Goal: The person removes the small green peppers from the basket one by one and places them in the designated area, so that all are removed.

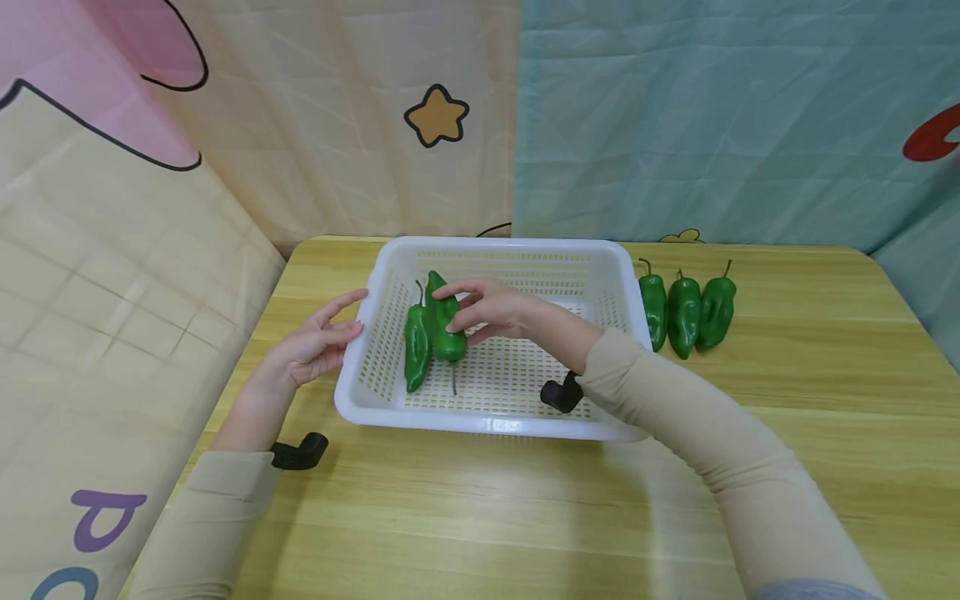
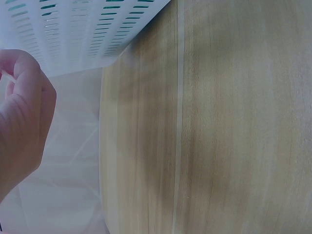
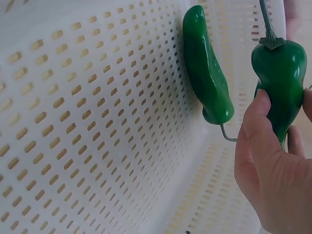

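Note:
A white perforated plastic basket [image 1: 491, 423] sits on the wooden table. Inside it, towards its left end, a green pepper [image 1: 417, 348] lies on the bottom. My right hand [image 1: 497, 308] reaches into the basket and holds a second green pepper [image 1: 450, 346] between thumb and fingers, right beside the first. The right wrist view shows this held pepper [image 3: 280, 68] with its stem pointing up, while the other pepper [image 3: 204, 68] lies apart from it. At the basket's left rim, my left hand [image 1: 311, 346] touches the outer side with its fingertips.
Three green peppers [image 1: 684, 317] lie side by side on the table, just right of the basket. The wooden table [image 1: 480, 517] extends in front and to the right. Printed curtains [image 1: 337, 125] hang behind and on the left. Black wrist mounts [image 1: 300, 452] stick out from both sleeves.

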Action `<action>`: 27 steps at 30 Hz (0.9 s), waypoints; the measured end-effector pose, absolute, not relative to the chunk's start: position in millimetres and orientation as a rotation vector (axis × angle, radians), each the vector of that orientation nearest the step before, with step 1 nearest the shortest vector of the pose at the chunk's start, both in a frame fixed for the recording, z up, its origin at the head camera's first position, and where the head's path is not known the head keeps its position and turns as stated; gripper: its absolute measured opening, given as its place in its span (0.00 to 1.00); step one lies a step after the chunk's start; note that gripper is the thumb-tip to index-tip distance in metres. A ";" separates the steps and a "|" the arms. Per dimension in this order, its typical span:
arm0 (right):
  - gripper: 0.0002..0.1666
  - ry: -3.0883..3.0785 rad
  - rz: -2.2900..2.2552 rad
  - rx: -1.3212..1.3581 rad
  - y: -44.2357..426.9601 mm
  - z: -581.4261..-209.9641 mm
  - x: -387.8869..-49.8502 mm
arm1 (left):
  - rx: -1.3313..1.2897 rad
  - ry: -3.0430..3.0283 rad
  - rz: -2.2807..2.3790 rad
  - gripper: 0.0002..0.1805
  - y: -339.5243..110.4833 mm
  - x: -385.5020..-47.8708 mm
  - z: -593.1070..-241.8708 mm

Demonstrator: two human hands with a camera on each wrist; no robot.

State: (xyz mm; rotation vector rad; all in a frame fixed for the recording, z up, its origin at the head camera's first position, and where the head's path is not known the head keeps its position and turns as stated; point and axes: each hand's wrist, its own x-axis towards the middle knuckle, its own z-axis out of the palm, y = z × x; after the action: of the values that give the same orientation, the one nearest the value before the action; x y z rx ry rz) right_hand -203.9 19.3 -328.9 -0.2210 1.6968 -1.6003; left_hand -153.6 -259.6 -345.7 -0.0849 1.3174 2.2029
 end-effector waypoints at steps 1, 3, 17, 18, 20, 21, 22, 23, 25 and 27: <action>0.34 1.693 -1.605 -0.221 20.6 -327.9 -203.7 | -0.085 1.315 2.203 0.25 -259.6 -153.7 -345.5; 0.34 1.688 -1.610 -0.224 23.3 -325.9 -203.3 | -0.088 1.310 2.205 0.25 -259.7 -153.9 -345.2; 0.36 1.658 -1.674 -0.259 46.8 -309.3 -202.0 | -0.063 1.304 2.209 0.24 -261.0 -153.5 -347.2; 0.36 1.656 -1.679 -0.261 48.9 -307.9 -201.7 | -0.058 1.305 2.209 0.24 -261.1 -153.6 -347.4; 0.36 1.651 -1.690 -0.265 53.1 -305.1 -201.3 | -0.053 1.305 2.208 0.24 -261.3 -153.9 -347.7; 0.36 1.648 -1.695 -0.267 55.2 -303.6 -200.9 | -0.052 1.305 2.208 0.24 -261.3 -154.1 -347.9; 0.36 1.649 -1.700 -0.269 57.2 -302.2 -200.4 | -0.049 1.305 2.208 0.24 -261.5 -154.2 -348.2; 0.36 1.651 -1.704 -0.270 59.3 -300.8 -200.0 | -0.049 1.305 2.207 0.24 -261.5 -154.4 -348.3; 0.36 1.645 -1.719 -0.275 63.3 -298.1 -199.2 | -0.049 1.302 2.207 0.24 -261.5 -154.6 -348.4; 0.36 1.643 -1.729 -0.282 67.4 -295.3 -198.3 | -0.046 1.298 2.208 0.24 -261.6 -154.7 -348.6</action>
State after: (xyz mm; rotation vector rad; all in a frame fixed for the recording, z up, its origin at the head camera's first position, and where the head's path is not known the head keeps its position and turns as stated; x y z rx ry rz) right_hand -198.3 67.4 -295.3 -0.2821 1.6433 -1.7286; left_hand -154.7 -261.6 -348.6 -0.0463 1.2976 2.2085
